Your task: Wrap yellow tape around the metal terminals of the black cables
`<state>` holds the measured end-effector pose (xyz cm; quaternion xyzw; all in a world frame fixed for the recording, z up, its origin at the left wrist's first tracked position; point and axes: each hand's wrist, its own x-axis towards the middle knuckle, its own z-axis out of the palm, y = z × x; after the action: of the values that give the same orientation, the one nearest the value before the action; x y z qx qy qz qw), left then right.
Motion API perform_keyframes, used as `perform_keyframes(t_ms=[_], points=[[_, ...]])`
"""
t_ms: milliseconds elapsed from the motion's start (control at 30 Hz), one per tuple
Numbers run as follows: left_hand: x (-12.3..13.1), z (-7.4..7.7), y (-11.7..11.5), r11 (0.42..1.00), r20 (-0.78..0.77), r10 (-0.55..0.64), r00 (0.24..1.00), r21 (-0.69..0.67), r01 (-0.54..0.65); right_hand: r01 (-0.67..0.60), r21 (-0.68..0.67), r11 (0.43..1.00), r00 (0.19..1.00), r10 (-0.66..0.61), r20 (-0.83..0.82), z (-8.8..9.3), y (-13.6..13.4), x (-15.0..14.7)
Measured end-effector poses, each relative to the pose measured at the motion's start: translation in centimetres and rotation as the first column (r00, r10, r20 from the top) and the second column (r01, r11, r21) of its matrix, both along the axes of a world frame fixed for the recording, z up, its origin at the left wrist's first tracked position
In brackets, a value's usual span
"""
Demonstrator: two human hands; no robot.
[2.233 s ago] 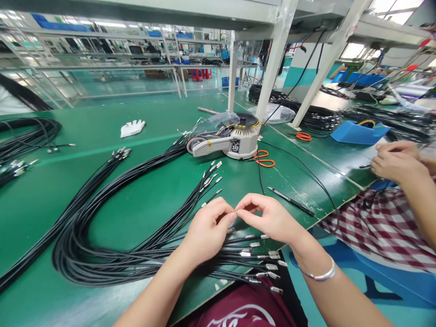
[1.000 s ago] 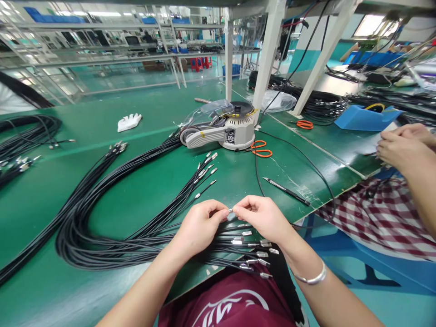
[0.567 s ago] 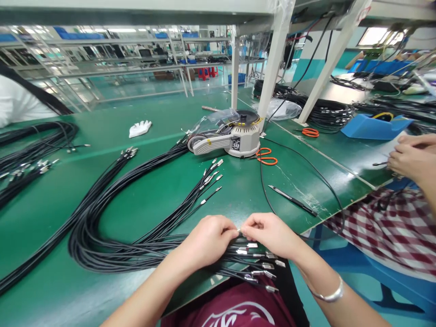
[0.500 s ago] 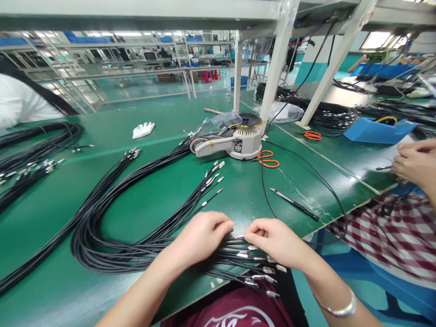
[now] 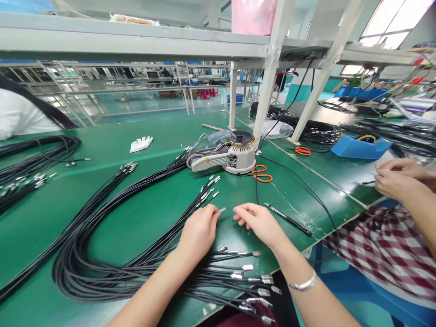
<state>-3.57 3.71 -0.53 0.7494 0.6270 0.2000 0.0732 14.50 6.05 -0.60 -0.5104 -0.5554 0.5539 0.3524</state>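
Note:
In the head view, my left hand (image 5: 199, 229) is closed on a black cable, whose silver connector (image 5: 222, 210) pokes out past the fingertips. Just to the right, my right hand (image 5: 257, 222) hovers over the table with its fingers apart and holds nothing. A thick looped bundle of black cables (image 5: 73, 268) lies under and left of my left arm. Many of its metal-tipped ends (image 5: 247, 268) fan out toward the table's front edge, below both hands. Another group of cable ends (image 5: 207, 190) rests behind my left hand.
A white and grey tape dispenser (image 5: 235, 159) stands behind my hands, with orange-handled scissors (image 5: 262, 175) beside it. A craft knife (image 5: 289, 219) lies to the right. A white glove (image 5: 141, 144) is further back. At right, a co-worker's hands (image 5: 398, 179) hold a cable near a blue bin (image 5: 361, 147).
Both hands have moved away from the front cable ends, toward the back of the table. The right hand has opened and parted from the connector. The view has tilted up.

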Motion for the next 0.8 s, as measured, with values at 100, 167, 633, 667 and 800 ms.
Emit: perform_keyframes(t_ms=[100, 167, 633, 667, 800], points=[[0.0, -0.1, -1.4, 0.989, 0.183, -0.047, 0.982, 0.150, 0.019, -0.043, -0.006, 0.999, 0.993, 0.042, -0.107, 0.1, 0.8, -1.6], [0.1, -0.2, -1.5, 0.979, 0.308, -0.043, 0.951, 0.202, -0.021, -0.060, 0.013, 0.998, 0.988, 0.061, -0.144, 0.1, 1.0, -2.3], [-0.7, -1.5, -0.5, 0.835, 0.195, -0.305, 0.932, 0.525, 0.163, -0.037, -0.065, 0.997, 0.995, 0.031, -0.094, 1.2, 1.1, -3.3], [-0.8, -1.5, -0.4, 0.829, 0.201, -0.319, 0.926, 0.533, 0.170, -0.055, -0.078, 0.995, 0.995, 0.048, -0.092, 1.2, 1.3, -3.2], [-0.6, -0.9, -0.5, 0.875, 0.283, -0.280, 0.918, 0.468, 0.122, -0.116, -0.095, 0.989, 0.990, 0.108, -0.085, 1.5, 2.0, -3.1]])
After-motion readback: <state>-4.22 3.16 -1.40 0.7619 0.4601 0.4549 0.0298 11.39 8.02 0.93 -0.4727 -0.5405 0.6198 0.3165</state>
